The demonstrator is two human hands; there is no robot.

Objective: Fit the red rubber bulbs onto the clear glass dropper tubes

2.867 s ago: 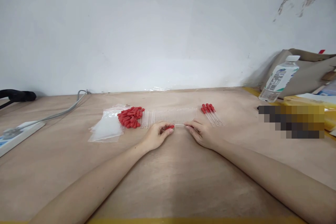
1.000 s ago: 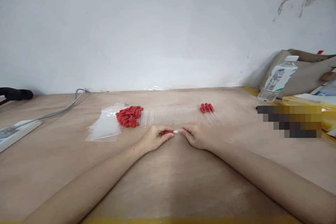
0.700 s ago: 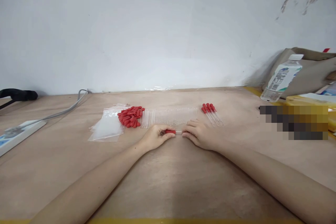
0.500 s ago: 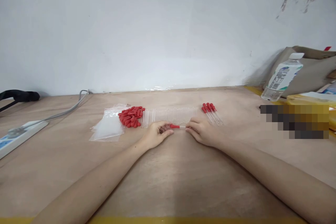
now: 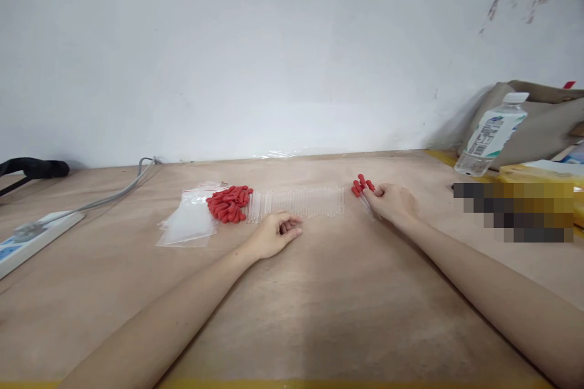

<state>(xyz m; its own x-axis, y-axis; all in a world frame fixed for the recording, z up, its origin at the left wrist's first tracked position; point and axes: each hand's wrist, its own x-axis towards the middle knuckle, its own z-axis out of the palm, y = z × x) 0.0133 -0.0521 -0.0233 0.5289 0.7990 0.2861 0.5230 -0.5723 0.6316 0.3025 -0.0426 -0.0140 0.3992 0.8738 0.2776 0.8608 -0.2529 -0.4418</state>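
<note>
My left hand [image 5: 277,234] rests on the table with fingers loosely curled and apart, holding nothing. Just beyond it lies a row of clear glass tubes [image 5: 296,202]. To the left of that row sits a heap of red rubber bulbs [image 5: 228,203]. At the right, my right hand [image 5: 392,202] is pinched on a dropper, a clear tube with a red bulb, over the small group of droppers [image 5: 356,189]. The fingers partly cover the group, so I cannot tell exactly which bulb belongs to the held one.
Clear zip bags [image 5: 189,219] lie left of the red bulbs. A white power strip [image 5: 41,234] with a grey cable [image 5: 104,197] is at far left. On the right stand a plastic bottle [image 5: 490,140] and a beige bag [image 5: 542,115]. A white wall [image 5: 292,55] borders the table's back.
My right hand has moved right and away from me, carrying the dropper from my left hand to the group. My left hand has let go of the red bulb and stayed in place.
</note>
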